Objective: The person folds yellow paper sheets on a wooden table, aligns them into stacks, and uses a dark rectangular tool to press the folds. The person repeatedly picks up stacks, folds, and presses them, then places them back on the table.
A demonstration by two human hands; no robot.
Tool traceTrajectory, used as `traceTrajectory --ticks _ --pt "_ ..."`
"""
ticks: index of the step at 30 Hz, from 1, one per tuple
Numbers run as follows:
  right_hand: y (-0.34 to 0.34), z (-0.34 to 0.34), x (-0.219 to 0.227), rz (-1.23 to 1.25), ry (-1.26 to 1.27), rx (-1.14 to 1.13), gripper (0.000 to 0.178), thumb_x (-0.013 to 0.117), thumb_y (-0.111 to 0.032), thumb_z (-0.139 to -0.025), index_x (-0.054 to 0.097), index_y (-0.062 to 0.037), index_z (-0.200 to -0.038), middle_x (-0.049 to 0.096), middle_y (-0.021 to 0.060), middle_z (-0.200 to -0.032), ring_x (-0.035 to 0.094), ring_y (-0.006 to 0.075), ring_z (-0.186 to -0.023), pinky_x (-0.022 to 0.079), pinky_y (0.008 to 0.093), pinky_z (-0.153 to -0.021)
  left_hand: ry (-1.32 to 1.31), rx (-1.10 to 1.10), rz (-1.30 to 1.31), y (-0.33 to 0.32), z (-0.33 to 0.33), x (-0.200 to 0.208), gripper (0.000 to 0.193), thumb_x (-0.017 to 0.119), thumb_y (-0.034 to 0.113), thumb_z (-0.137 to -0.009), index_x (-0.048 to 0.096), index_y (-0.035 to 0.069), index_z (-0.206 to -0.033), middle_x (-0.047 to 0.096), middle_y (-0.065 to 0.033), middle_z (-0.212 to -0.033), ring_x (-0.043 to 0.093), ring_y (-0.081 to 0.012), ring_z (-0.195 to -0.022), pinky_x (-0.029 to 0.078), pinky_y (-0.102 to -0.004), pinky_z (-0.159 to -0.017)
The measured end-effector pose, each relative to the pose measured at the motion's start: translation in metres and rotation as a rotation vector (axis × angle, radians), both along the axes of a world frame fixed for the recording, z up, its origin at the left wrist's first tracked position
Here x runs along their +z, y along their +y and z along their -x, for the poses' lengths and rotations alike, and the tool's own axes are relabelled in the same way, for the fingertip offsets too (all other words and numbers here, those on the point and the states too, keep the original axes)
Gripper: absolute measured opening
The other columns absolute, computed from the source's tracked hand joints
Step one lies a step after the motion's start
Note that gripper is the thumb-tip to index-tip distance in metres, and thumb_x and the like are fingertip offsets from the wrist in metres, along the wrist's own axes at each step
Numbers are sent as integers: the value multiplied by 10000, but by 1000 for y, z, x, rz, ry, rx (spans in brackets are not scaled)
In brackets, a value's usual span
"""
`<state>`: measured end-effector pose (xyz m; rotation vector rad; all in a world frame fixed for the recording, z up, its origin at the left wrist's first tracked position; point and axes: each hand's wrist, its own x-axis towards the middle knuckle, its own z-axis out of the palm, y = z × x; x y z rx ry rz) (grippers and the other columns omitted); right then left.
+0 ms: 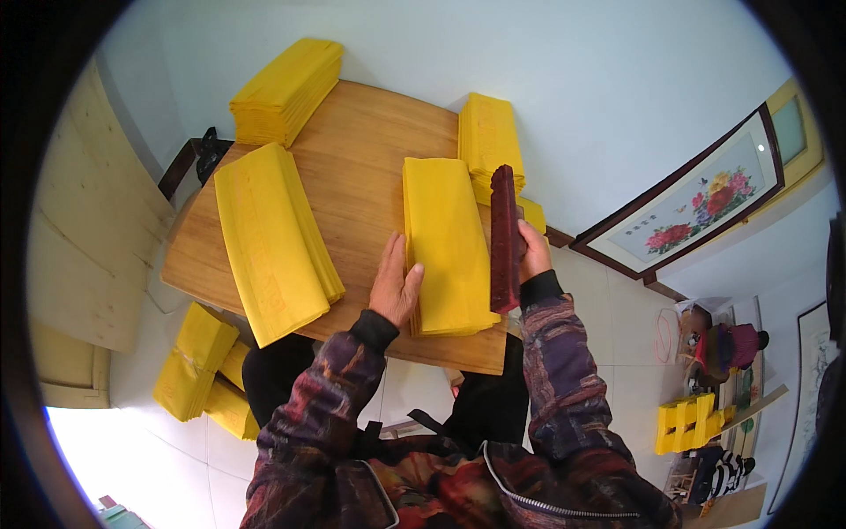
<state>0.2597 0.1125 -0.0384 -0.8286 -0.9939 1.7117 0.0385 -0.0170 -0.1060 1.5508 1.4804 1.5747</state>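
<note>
A long folded stack of yellow paper (447, 242) lies in front of me on the table. Along its left edge, my left hand (397, 284) rests with fingers stretched out and thumb apart, holding nothing. Just right of that stack, my right hand (534, 252) grips a long dark red block (503, 240), which looks like a stamp, from its right side. The block stands on edge, its long side running away from me; my hand partly hides its back. To the left lies another yellow stack (269, 242), bearing a line of faint reddish marks.
The wooden table (370, 132) carries more yellow stacks at the far left (286, 88) and far right (491, 137). Yellow bundles (194, 361) lie on the floor at left. A framed flower picture (696, 203) leans at right. Other people (736, 346) are farther right.
</note>
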Motion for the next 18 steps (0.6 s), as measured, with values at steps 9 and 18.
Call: traceTrajectory --ticks 9,18 --pt "-6 46 -6 -122 -45 -34 174 521 -158 -897 512 -26 -1011 593 71 -974 588 151 -848 485 292 -763 44 -43 56 14 -16 -6 580 454 278 -930 257 -41 -1371 224 -224 -1445 250 -349 -1332 237 -351 -1078" --pt "-8 56 -7 -137 -250 3 144 544 -180 -893 505 -47 -932 559 22 -836 547 105 -701 460 256 -619 10 -49 30 16 -14 -9 523 420 260 -940 299 -31 -1358 247 -203 -1443 270 -330 -1327 251 -334 -1071"
